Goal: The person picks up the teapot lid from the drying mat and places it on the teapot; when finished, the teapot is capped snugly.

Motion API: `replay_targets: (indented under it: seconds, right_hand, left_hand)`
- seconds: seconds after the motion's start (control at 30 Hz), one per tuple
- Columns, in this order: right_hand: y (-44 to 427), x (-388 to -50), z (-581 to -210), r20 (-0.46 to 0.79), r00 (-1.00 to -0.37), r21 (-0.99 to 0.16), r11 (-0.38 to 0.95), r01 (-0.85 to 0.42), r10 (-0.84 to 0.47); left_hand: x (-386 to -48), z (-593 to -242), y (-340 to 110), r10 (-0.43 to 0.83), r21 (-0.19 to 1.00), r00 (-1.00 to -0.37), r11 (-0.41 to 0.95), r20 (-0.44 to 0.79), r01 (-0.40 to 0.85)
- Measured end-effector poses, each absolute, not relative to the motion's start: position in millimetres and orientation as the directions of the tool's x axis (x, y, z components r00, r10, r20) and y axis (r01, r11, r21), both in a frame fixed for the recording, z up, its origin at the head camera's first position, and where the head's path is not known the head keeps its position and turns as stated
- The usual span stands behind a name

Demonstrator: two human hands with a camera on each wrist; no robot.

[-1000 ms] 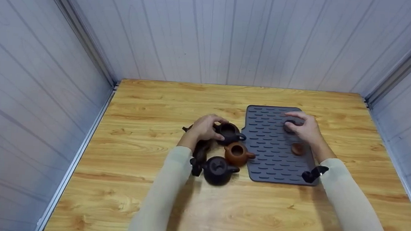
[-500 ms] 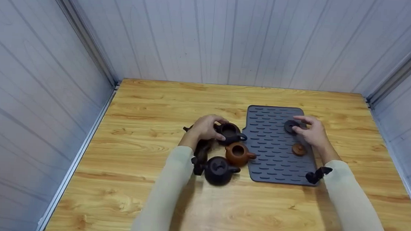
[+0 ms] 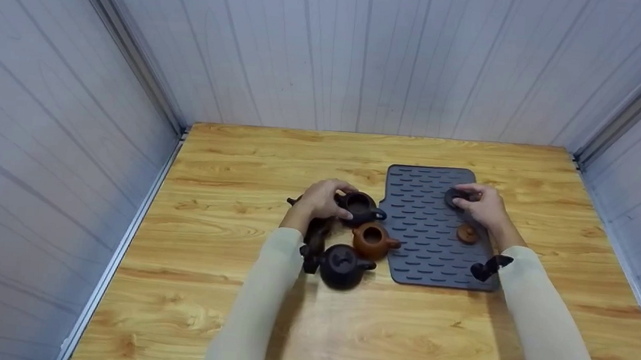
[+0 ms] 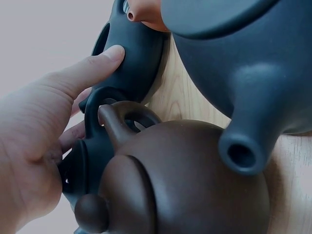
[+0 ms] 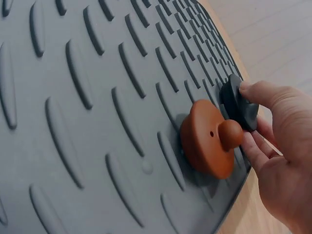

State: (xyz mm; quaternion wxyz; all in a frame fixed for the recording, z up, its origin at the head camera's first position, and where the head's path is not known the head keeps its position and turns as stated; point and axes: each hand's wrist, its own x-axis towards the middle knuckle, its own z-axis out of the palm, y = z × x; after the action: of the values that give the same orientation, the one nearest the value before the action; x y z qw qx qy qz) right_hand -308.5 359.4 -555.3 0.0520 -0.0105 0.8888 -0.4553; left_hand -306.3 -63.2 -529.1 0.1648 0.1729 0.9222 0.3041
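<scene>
My left hand [image 3: 322,199] grips a lidless black teapot [image 3: 358,221], thumb on its side in the left wrist view; the other fingers are partly hidden behind it. On the grey ridged mat [image 3: 416,233], my right hand [image 3: 490,209] pinches a black teapot lid [image 5: 238,105] between thumb and fingers, near the mat's right edge. An orange-brown lid [image 5: 207,139] lies knob up, just nearer to me. Beside the black teapot stands a small lidless orange-brown teapot [image 3: 371,249]. A lidded black teapot [image 3: 341,276] is closest to me.
Under my left wrist sits a lidded brown teapot [image 4: 204,170], with another dark teapot [image 4: 92,156] partly hidden behind it. The wooden table [image 3: 388,334] meets pale panel walls [image 3: 330,55] at the back and both sides.
My right hand lets the black lid show flat on the mat half a second ago, fingers spread; now its fingers have closed in on the lid. The left hand stays put.
</scene>
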Motion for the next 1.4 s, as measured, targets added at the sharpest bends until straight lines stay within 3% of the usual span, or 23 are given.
replay_targets:
  seconds: [0.53,1.07,1.4]
  right_hand:
    - [363.5,-307.6,-562.4,-0.033,-0.999,-0.800,0.600,0.010,-0.028]
    - [361.8,-307.0,-559.6,-0.065,-0.997,-0.792,0.609,0.035,-0.028]
    - [354.5,-303.6,-554.3,-0.015,-0.998,-0.795,0.606,-0.029,-0.067]
  left_hand:
    - [-307.5,-527.7,-63.6,0.422,0.599,-0.887,0.765,-0.189,0.237]
    - [-308.1,-528.8,-62.4,0.415,0.614,-0.888,0.759,-0.200,0.216]
    - [-306.3,-529.2,-63.1,0.423,0.620,-0.885,0.752,-0.196,0.222]
